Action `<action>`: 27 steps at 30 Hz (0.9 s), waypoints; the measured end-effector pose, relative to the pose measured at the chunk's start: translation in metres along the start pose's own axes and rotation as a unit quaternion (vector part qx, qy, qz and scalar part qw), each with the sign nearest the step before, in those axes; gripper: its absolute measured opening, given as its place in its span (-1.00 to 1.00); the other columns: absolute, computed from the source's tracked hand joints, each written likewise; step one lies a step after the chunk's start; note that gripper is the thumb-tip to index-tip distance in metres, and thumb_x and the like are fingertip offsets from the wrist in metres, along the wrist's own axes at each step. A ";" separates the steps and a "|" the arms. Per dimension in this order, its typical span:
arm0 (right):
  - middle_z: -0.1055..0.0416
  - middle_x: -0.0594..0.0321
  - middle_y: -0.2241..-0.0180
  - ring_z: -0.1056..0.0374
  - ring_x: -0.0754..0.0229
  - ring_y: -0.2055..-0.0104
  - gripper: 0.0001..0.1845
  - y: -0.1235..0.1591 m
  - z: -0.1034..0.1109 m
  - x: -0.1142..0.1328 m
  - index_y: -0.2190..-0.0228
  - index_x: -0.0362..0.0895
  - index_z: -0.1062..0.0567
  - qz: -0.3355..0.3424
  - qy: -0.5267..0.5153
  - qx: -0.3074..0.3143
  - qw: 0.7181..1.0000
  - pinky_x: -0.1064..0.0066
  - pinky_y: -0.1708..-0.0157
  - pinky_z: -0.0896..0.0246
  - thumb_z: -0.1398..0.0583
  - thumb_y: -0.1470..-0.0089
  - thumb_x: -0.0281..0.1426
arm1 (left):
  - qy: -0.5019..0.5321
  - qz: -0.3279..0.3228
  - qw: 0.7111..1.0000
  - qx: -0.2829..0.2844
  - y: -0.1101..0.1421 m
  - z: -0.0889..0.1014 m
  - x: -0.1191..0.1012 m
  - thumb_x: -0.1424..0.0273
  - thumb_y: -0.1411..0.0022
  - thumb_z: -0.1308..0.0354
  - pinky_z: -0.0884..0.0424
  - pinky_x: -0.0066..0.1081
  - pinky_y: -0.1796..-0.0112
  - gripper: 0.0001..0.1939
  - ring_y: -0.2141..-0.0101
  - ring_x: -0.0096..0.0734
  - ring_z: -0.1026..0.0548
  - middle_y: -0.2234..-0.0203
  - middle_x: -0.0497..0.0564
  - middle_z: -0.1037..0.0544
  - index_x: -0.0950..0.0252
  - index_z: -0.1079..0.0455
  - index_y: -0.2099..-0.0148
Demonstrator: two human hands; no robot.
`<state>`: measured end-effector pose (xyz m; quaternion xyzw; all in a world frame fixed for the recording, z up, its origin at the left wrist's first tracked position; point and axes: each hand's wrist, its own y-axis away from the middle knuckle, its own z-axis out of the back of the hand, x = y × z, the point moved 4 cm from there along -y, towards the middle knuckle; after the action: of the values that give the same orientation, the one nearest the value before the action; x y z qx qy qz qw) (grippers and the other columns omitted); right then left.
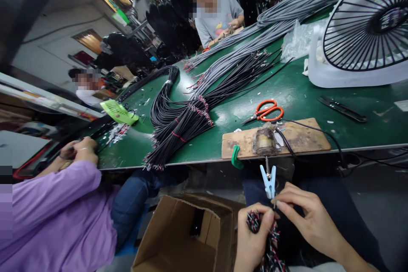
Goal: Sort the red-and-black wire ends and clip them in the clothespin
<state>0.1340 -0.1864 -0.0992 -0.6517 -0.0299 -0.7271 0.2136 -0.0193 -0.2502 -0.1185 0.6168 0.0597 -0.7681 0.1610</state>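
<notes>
My left hand (255, 233) is closed round a bundle of black cables (272, 248) whose ends show short red, white and black wires. My right hand (307, 212) pinches what looks like a thin wire end, close to my left thumb. Just above both hands, a light blue clothespin (269, 182) hangs from the shaft of a small, dirty motor (266, 141). The motor is fixed to a wooden board (302, 134) at the table edge. Where the wire meets the clothespin's tip, my fingers partly hide it.
On the green table (223, 148) lie orange-handled scissors (269, 111), black snips (342, 108), black cable bundles (181, 129), grey cables (229, 59) and a white fan (363, 29). A green clamp (236, 157) grips the board. An open cardboard box (181, 238) stands below. Co-workers sit left and opposite.
</notes>
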 end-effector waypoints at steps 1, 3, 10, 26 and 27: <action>-0.58 0.22 0.39 -0.47 0.12 0.34 -0.85 0.002 0.001 0.000 0.33 -0.08 -0.59 0.014 0.011 -0.025 1.000 0.19 0.02 -0.21 -0.21 -0.22 -0.49 | 0.009 0.007 1.000 0.001 0.001 -0.002 0.003 0.05 -0.21 -0.25 -0.44 -0.36 0.54 -0.60 0.56 -0.25 -0.54 0.57 0.08 -0.59 0.29 -0.53 0.42; -0.59 0.22 0.34 -0.47 0.11 0.31 -0.81 0.006 0.003 0.002 0.24 -0.06 -0.59 0.045 0.030 -0.064 0.996 0.21 0.04 -0.22 -0.22 -0.18 -0.55 | 0.022 0.015 1.000 0.008 0.001 -0.004 0.006 0.04 -0.22 -0.23 -0.38 -0.40 0.62 -0.59 0.64 -0.31 -0.49 0.63 0.05 -0.55 0.29 -0.52 0.43; -0.60 0.19 0.34 -0.49 0.11 0.30 -0.81 0.006 0.003 0.001 0.24 -0.07 -0.61 0.028 -0.018 -0.015 0.999 0.24 0.11 -0.30 -0.21 -0.19 -0.53 | 0.031 0.027 0.999 0.027 0.002 -0.003 0.004 0.06 -0.22 -0.24 -0.30 -0.48 0.68 -0.61 0.69 -0.40 -0.41 0.68 -0.02 -0.49 0.30 -0.52 0.41; -0.56 0.21 0.47 -0.47 0.17 0.41 -0.83 0.007 -0.004 -0.023 0.27 -0.14 -0.65 -0.137 -0.175 -0.036 0.974 0.38 0.30 -0.41 -0.32 -0.02 -0.47 | 0.082 0.010 0.994 0.065 -0.007 -0.001 -0.002 0.19 -0.23 -0.27 -0.37 -0.42 0.45 -0.67 0.58 -0.40 -0.43 0.62 -0.05 -0.44 0.33 -0.50 0.45; -0.57 0.19 0.45 -0.47 0.15 0.38 -0.83 0.007 -0.004 -0.021 0.26 -0.13 -0.65 -0.131 -0.172 -0.028 0.976 0.36 0.28 -0.41 -0.33 -0.03 -0.46 | 0.091 0.017 0.994 0.058 -0.007 -0.001 0.000 0.16 -0.21 -0.29 -0.37 -0.43 0.47 -0.66 0.59 -0.40 -0.43 0.63 -0.05 -0.44 0.33 -0.50 0.45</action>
<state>0.1339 -0.1880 -0.1220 -0.7630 -0.1307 -0.6266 0.0895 -0.0203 -0.2431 -0.1197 0.6935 0.0192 -0.7079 0.1322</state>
